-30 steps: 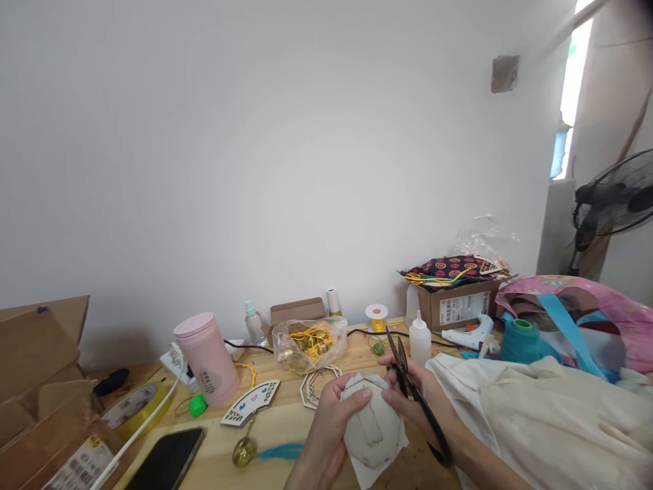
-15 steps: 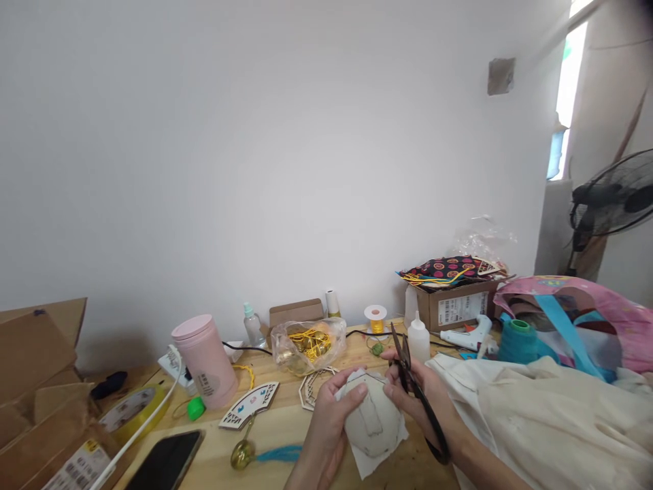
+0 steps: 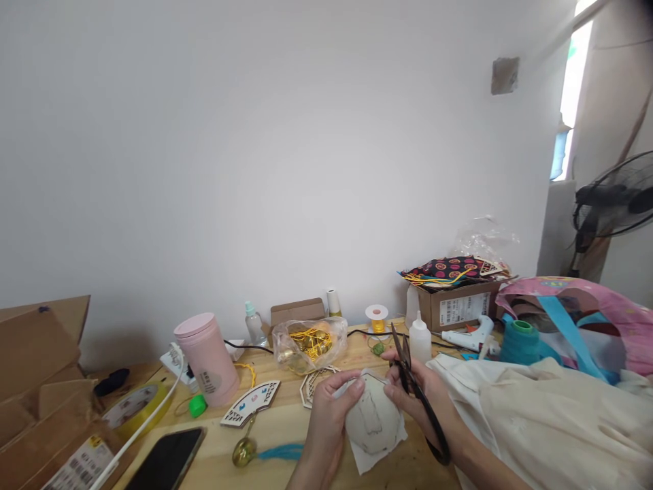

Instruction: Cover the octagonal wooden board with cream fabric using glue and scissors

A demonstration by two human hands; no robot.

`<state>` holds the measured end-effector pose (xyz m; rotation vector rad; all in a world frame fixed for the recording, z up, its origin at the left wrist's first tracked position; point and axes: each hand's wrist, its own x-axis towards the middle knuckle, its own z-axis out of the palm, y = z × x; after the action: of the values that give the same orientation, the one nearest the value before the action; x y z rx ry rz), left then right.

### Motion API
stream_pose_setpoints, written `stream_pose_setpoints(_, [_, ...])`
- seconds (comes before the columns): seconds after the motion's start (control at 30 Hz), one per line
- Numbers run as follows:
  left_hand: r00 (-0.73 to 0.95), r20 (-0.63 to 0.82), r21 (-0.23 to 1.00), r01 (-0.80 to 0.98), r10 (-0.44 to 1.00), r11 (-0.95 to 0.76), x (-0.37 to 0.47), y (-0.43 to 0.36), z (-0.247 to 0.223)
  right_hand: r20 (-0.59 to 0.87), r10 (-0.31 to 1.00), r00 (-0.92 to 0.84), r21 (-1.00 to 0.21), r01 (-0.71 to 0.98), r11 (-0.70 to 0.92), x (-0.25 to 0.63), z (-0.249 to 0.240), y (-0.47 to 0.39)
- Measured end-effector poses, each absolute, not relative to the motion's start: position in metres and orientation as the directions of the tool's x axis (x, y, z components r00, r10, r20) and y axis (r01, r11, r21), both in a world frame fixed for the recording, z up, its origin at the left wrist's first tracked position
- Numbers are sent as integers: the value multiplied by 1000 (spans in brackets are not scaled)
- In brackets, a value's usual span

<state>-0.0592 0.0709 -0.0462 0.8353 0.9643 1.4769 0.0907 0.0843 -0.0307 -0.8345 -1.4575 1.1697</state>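
Between my two hands is a white, roughly round padded piece [image 3: 375, 416] with dark stitch-like lines and a paler layer jutting out at its lower edge. My left hand [image 3: 334, 415] grips its left side, thumb on top. The thumb and fingers of my right hand [image 3: 421, 391] pinch its upper right edge. Dark scissors [image 3: 423, 408] also hang in my right hand, blades pointing up and slightly apart, handles down toward the wrist. Left of my left hand lies a gold bell [image 3: 243, 452] with a blue tassel [image 3: 280, 452].
A white squeeze bottle [image 3: 420, 340] stands just behind my right hand. White cloth [image 3: 551, 415] covers the right side. A fan-shaped piece [image 3: 251, 403], pink cup [image 3: 207, 361], phone [image 3: 166, 459] and cardboard box [image 3: 45, 388] are to the left.
My left thumb has shifted slightly up along the white piece. The rest of the scene has barely moved, apart from a small shift of the view.
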Motion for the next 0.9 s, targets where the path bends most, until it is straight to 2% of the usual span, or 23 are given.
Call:
stream_pose_setpoints(0.4, [-127, 9, 921, -385, 992, -57, -60, 72, -49, 273, 944, -183, -961, -86, 261, 90, -27, 84])
stream_pose_setpoints(0.67, [-189, 47, 951, -291, 981, -101, -61, 73, -46, 374, 900, -223, -924, -13, 381, 89, -37, 88])
stream_pose_setpoints(0.9, [-142, 61, 957, -271, 988, -98, -60, 70, -40, 450, 853, -263, -878, 46, 477, 93, -47, 91])
